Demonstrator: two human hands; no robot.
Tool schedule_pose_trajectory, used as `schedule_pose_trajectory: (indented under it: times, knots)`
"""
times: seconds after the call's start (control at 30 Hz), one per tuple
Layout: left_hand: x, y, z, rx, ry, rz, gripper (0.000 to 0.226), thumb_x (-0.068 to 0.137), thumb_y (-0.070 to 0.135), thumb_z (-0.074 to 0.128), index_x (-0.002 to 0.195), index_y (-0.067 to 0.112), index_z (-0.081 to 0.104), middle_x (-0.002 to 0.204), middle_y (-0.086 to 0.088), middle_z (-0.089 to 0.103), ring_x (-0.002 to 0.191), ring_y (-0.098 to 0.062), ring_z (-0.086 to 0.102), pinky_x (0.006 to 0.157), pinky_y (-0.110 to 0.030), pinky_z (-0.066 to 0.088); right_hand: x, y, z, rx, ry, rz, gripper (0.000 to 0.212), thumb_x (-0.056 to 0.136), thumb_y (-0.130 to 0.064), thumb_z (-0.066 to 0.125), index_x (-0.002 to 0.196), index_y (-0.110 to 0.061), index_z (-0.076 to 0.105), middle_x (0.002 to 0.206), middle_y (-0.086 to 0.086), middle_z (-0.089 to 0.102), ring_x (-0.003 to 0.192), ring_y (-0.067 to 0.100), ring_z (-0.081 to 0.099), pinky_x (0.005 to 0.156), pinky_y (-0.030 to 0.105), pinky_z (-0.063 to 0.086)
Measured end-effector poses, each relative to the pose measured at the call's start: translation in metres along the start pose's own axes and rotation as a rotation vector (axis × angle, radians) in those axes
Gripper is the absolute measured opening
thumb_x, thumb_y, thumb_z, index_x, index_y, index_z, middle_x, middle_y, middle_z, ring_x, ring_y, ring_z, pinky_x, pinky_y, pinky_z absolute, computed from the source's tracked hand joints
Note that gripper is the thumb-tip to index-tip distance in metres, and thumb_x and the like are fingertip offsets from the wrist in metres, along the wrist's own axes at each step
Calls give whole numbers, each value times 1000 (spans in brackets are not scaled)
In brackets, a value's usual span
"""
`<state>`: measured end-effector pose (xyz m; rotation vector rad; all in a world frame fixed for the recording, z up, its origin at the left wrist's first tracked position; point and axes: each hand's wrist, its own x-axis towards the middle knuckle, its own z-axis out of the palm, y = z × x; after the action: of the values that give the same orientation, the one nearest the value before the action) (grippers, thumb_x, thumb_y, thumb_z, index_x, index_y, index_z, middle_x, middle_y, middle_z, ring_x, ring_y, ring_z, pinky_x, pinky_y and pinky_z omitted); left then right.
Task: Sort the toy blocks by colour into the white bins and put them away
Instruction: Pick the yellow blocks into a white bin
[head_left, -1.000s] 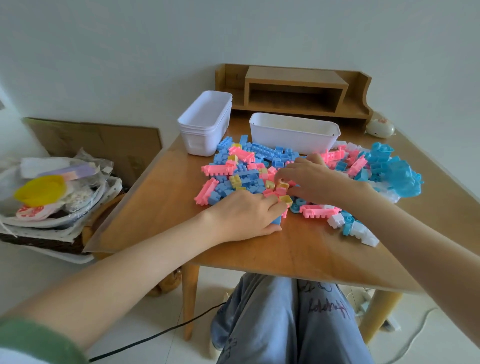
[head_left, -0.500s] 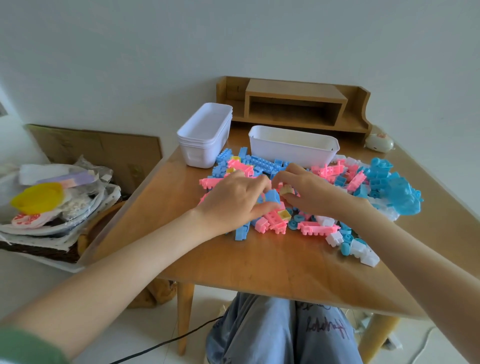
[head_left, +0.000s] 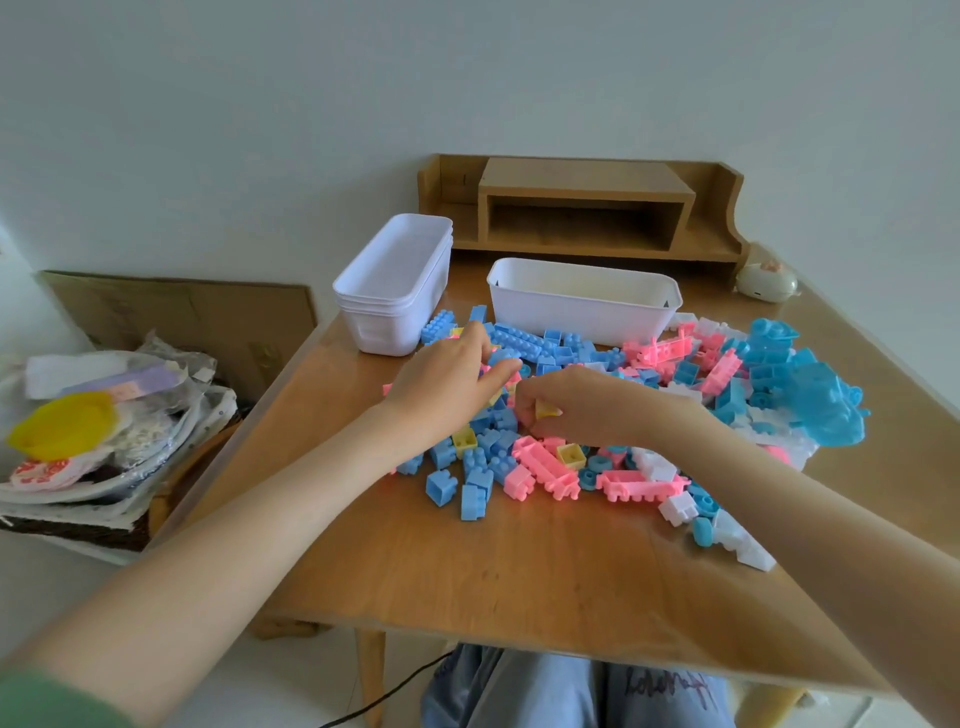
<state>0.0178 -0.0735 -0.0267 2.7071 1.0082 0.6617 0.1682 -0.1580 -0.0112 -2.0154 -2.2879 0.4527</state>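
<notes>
Status change: over the last 1 s the left hand (head_left: 447, 387) has travelled from the near edge of the toy blocks (head_left: 649, 395) across the heap to its far-left part, near the stack of white bins (head_left: 395, 291). Its fingers now lie spread and fairly straight on blue blocks. No block is seen clamped, though the underside of the palm is hidden. The right hand (head_left: 592, 410) has stayed at the heap centre, thumb and fingers pinched on 1 yellow block (head_left: 548, 410). Location of task items: all visible blocks (blue, pink, yellow and white) lie mixed on the wooden table (head_left: 519, 571). The single white bin (head_left: 582, 312) stands just behind the heap, and no block shows above its rim. Assessment: sorting is at an early stage, with yellow probably being collected first; the pinched block is not yet in a bin. Markings: the bins carry no visible label. Dark script on the jeans (head_left: 670, 686) below the table is too blurred to read. Red print on a white packet (head_left: 39, 473) in the clutter at left is too small to read.
</notes>
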Motion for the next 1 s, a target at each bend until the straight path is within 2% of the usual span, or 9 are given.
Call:
schedule_pose_trajectory:
  times: [0.13, 0.3, 0.47, 0.57, 0.67, 0.77, 0.83, 0.93, 1.0]
  knots:
    - [16, 2, -2, -4, -27, -2, 33, 95, 48, 43, 93, 15, 43, 65, 3, 53, 58, -14, 52, 53, -29, 39, 1, 8, -13, 25, 104, 15, 13, 93, -15, 51, 88, -27, 51, 96, -8, 59, 82, 12, 61, 78, 28, 53]
    - [53, 11, -5, -12, 40, 24, 27, 96, 42, 46, 92, 17, 37, 64, 8, 44, 54, -7, 46, 48, -19, 30, 7, 36, -38, 78, 371, 86, 15, 93, -14, 53, 105, -23, 51, 103, -6, 53, 90, 12, 54, 80, 23, 49]
    - [113, 21, 3, -18, 124, 63, 24, 96, 40, 46, 99, 18, 36, 69, 9, 44, 54, -7, 46, 48, -16, 30, 37, 85, -52, 51, 650, 234, 17, 97, -11, 46, 111, -16, 52, 114, -3, 45, 91, 8, 48, 64, 6, 36]
    - [149, 20, 17, -17, 99, 60, 26, 96, 37, 48, 103, 13, 42, 75, 5, 45, 56, -8, 42, 48, -16, 26, 56, 108, -52, -18, 564, 285, 21, 98, -17, 43, 117, -16, 52, 121, 1, 48, 94, 9, 47, 67, 9, 37]
    - [173, 14, 37, -45, -73, -5, 30, 95, 34, 51, 111, 9, 45, 85, -1, 48, 69, -10, 48, 50, -16, 31, 66, 116, -50, -116, 356, 271, 30, 99, -15, 41, 129, -13, 45, 123, 5, 52, 111, 17, 48, 90, 20, 39]
    - [192, 3, 51, -76, -303, -115, 38, 92, 38, 55, 114, 7, 54, 93, -12, 56, 74, -14, 52, 59, -20, 35, 67, 116, -54, -177, 265, 213, 29, 103, -22, 31, 126, -15, 47, 114, 7, 55, 106, 17, 49, 88, 22, 36]
    - [198, -3, 56, -71, -372, -150, 40, 90, 43, 55, 114, 11, 58, 101, -14, 59, 83, -20, 55, 68, -27, 36, 67, 119, -53, -176, 228, 169, 33, 102, -30, 30, 124, -15, 50, 116, 8, 54, 107, 18, 48, 92, 27, 38]
    - [192, -5, 57, -98, -347, -149, 36, 93, 44, 51, 114, 15, 57, 97, -6, 57, 82, -15, 51, 69, -26, 38, 66, 118, -50, -264, 198, 181, 37, 98, -39, 38, 130, -23, 47, 134, 2, 45, 122, 20, 38, 102, 34, 32]
    - [180, 0, 48, -41, -288, -102, 38, 95, 40, 48, 119, 12, 55, 101, -4, 57, 89, -17, 54, 68, -24, 38, 60, 110, -48, -214, 289, 274, 41, 97, -44, 37, 134, -27, 44, 142, -3, 39, 129, 21, 33, 107, 39, 25]
